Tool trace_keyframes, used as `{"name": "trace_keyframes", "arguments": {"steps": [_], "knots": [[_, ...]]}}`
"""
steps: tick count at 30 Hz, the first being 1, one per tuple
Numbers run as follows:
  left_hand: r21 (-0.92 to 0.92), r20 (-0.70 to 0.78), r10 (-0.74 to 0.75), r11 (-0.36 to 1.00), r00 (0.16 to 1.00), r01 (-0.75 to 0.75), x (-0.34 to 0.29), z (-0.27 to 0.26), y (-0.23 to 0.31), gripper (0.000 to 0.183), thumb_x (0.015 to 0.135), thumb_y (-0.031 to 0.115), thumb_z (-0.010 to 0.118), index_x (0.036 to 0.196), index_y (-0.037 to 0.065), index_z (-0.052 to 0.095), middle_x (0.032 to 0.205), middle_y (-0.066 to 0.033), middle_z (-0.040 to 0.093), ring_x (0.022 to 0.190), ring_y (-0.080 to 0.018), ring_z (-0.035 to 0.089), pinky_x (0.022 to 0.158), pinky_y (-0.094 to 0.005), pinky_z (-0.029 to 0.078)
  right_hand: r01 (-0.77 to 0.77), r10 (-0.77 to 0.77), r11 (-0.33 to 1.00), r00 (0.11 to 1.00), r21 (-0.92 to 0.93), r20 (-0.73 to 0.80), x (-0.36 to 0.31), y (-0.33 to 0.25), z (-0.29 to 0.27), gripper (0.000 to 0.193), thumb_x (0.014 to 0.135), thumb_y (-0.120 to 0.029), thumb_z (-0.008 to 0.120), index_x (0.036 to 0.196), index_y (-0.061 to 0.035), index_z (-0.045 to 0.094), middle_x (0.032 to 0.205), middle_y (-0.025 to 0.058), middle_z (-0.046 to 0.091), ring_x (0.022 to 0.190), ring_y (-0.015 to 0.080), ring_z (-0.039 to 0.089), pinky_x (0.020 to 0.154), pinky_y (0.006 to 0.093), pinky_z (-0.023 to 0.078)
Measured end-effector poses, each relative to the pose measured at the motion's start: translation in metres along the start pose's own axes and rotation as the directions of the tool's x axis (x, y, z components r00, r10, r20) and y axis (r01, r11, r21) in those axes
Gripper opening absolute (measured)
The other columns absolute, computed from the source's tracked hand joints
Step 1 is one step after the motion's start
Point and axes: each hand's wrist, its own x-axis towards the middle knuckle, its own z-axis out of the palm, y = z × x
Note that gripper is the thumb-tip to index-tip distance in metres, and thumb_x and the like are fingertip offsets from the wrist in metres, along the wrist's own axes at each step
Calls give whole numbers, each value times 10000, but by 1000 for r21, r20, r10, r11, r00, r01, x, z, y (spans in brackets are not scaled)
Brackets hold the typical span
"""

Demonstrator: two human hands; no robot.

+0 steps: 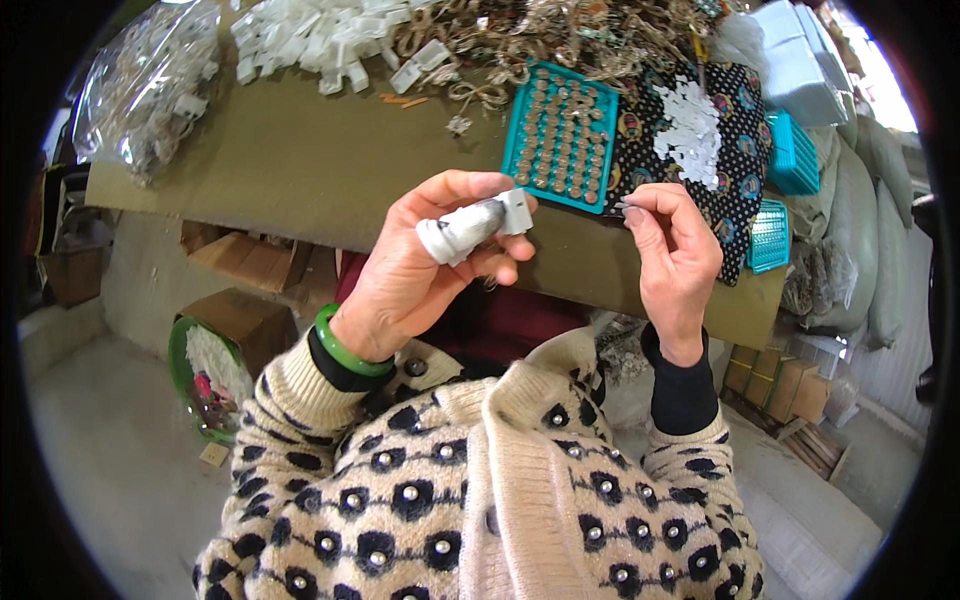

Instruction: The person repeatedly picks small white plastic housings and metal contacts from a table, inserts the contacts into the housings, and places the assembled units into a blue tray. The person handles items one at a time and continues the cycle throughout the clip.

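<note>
My left hand [410, 260] is raised over the table's near edge, its fingers closed round a small white plastic piece [515, 212] with a boxy end. A white wrap [455, 232] with a grey-smudged tip runs up to that piece; it seems to cover my thumb. To the right, my right hand [675, 245] pinches a tiny pale piece [625, 207] between thumb and index finger, too small to name. Beyond both hands lies a teal tray [511, 160] holding rows of small round brownish discs. A pile of white flat chips [688, 135] rests on a dark patterned cloth [735, 185] beside it.
White plastic pieces [310, 40] are heaped at the back, next to tangled brownish cords [560, 40]. A clear bag [145, 95] of parts stands far left. Teal baskets [793, 155] and stuffed sacks [845, 230] are at right. Below left are cardboard boxes [240, 325] and a green tub [180, 360].
</note>
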Motion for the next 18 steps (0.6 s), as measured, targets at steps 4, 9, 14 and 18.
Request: {"name": "trace_keyframes", "arguments": {"steps": [4, 9, 14, 18], "knots": [[21, -40, -19, 1000, 999, 20, -4, -2, 2, 332, 949, 228, 637, 1216, 35, 593, 1119, -191, 643, 859, -249, 689, 685, -321, 595, 152, -159, 986, 982, 71, 98, 2, -30, 25, 127, 825, 67, 680, 927, 0, 643, 873, 106, 639, 781, 218, 625, 706, 287, 500], [-34, 49, 5, 999, 999, -3, -10, -5, 6, 338, 945, 209, 639, 1218, 15, 592, 1058, -184, 662, 830, -237, 690, 678, -322, 592, 339, -339, 940, 930, 31, 140, 11, -43, 46, 135, 822, 62, 682, 929, 1, 626, 867, 120, 623, 770, 246, 625, 691, 319, 514], [-42, 50, 2, 999, 999, 0, -11, -6, 8, 334, 933, 186, 651, 1212, 11, 594, 1040, -181, 664, 817, -234, 690, 680, -334, 595, 396, -382, 917, 909, -56, 169, 14, -49, 50, 150, 813, 66, 680, 928, -2, 613, 862, 126, 611, 760, 274, 622, 671, 342, 520], [-69, 54, 3, 998, 999, 1, -12, -7, 10, 312, 925, 154, 660, 1195, 11, 601, 1031, -150, 668, 859, -234, 691, 727, -367, 611, 409, -392, 911, 900, -58, 189, 16, -53, 51, 161, 795, 72, 679, 921, 1, 608, 862, 131, 611, 762, 290, 625, 668, 350, 520]]}}
